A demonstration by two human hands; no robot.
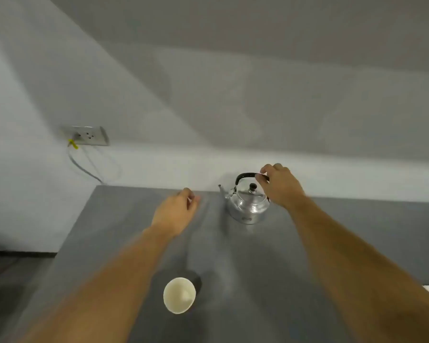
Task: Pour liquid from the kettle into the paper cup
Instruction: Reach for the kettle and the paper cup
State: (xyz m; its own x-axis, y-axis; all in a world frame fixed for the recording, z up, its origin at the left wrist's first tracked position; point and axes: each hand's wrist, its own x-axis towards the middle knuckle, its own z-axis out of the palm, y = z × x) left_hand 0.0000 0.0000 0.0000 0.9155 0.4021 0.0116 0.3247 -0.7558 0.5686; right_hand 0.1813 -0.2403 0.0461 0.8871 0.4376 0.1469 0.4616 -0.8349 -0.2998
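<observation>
My right hand (280, 185) has fingers curled at the black arched handle (245, 175) of the small shiny metal kettle (249, 206), far side of the grey tabletop (332, 243); can't tell if grip's closed yet. Left hand (176, 211) hovers loosely curled, holding nothing. I'd wrap the handle's centre fully before lifting, w/ spout aimed at the upright white paper cup (179, 295) near me.

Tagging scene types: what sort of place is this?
Probably a plain indoor room, maybe a home or lab counter: a grey table against a bare white wall, a wall socket with a cable, and a metal kettle.

Dim even light, soft blur, wide-angle edge distortion
</observation>
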